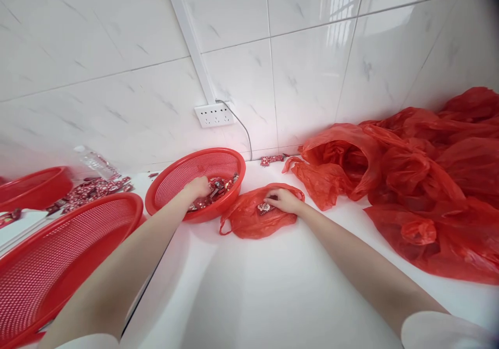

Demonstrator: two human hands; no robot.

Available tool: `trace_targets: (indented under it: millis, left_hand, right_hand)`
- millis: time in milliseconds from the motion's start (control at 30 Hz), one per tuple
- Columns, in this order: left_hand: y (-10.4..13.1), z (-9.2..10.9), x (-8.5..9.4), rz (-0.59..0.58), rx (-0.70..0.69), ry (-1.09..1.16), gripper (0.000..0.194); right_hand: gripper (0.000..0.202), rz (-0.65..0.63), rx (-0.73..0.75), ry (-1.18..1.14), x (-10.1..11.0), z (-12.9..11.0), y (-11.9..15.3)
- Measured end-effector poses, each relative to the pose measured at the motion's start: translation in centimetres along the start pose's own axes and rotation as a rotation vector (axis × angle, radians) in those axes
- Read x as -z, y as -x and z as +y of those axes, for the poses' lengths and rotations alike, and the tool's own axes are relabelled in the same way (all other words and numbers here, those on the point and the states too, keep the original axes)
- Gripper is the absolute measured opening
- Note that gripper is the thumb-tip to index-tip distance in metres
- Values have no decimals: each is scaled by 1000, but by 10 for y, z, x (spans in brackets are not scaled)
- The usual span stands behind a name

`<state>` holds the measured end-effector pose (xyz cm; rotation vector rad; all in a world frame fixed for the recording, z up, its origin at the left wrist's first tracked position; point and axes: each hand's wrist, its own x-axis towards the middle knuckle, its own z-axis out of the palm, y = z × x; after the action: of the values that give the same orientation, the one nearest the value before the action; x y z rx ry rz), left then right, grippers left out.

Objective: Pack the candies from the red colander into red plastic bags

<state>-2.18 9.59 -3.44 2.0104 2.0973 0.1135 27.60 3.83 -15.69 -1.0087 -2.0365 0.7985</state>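
Note:
My left hand [198, 189] reaches into a round red plastic basket [167, 185], its fingers curled down among small red-and-brown wrapped packets [220, 186]. What those fingers grip is hidden. Inside the mouth of a thin red plastic bag [247, 219] is my right hand [286, 202], with thumb and fingers apart. Just under its thumb lies one small wrapped packet [265, 208] with a pale print. The bag rests on the white table, right of the basket, one handle loop toward the basket.
A large red basket [89, 234] stands at the left, with another red basket [39, 188] behind it. Loose packets [93, 189] and a clear plastic bottle [95, 162] lie nearby. Crumpled red bags [424, 182] pile up on the right. A socket [214, 115] with a cable is on the wall.

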Motion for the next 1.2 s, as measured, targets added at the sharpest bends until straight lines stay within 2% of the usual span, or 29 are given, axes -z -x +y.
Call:
trace_targets:
  millis: [67, 133, 167, 200, 267, 367, 400, 433, 500, 567, 633, 700, 767, 867, 967, 1067, 1133, 1200]
  left_hand:
    - [12, 8, 17, 78, -27, 27, 19]
    - [34, 21, 27, 202, -97, 159, 26]
    - [49, 30, 27, 295, -206, 404, 29]
    - [64, 38, 23, 309, -321, 686, 31]
    - [93, 56, 4, 163, -460, 1060, 35]
    - [114, 77, -46, -171, -460, 1145, 33]
    - [113, 81, -63, -213, -454, 1144, 33]
    - [108, 85, -79, -200, -438, 1160, 32]
    - [94, 88, -105, -114, -398, 1195, 32]
    - [78, 87, -122, -60, -376, 1183, 33]
    - [67, 82, -132, -71, -424, 1129, 37]
    - [61, 76, -137, -82, -506, 1083, 38]
    - [59, 72, -141, -45, -551, 1079, 34]
    - [59, 70, -143, -13, -512, 1200, 44]
    - [60, 72, -141, -146, -453, 1309, 60]
    - [61, 75, -139, -244, -415, 1276, 48]
    - [62, 76, -138, -232, -392, 1218, 37]
    - [64, 77, -138, -211, -364, 1188, 33]
  right_hand:
    - [22, 0, 3, -8, 0, 1, 0]
    - [22, -1, 4, -18, -1, 2, 0]
    - [22, -2, 4, -24, -1, 3, 0]
    - [22, 0, 2, -32, -2, 3, 0]
    - [23, 1, -4, -54, -2, 3, 0]
    - [25, -18, -12, -111, 0, 0, 0]
    - [27, -31, -17, -139, 1, -1, 1]
    - [31, -41, -25, -169, 2, -2, 1]
    - [43, -43, -50, -218, 4, -3, 1]
    - [55, -37, -86, -293, 7, -3, 1]
    - [56, -62, -123, -426, 10, -2, 1]
    - [46, -115, -142, -571, 12, -1, 1]
    - [37, -158, -145, -662, 13, 0, 0]
    - [38, -141, -185, -736, 13, 3, 0]
    - [37, -63, -220, -769, 13, 5, 0]
    - [37, -70, -214, -738, 13, 5, 0]
    - [38, -100, -196, -646, 12, 5, 0]
    - [37, -130, -161, -524, 11, 5, 0]
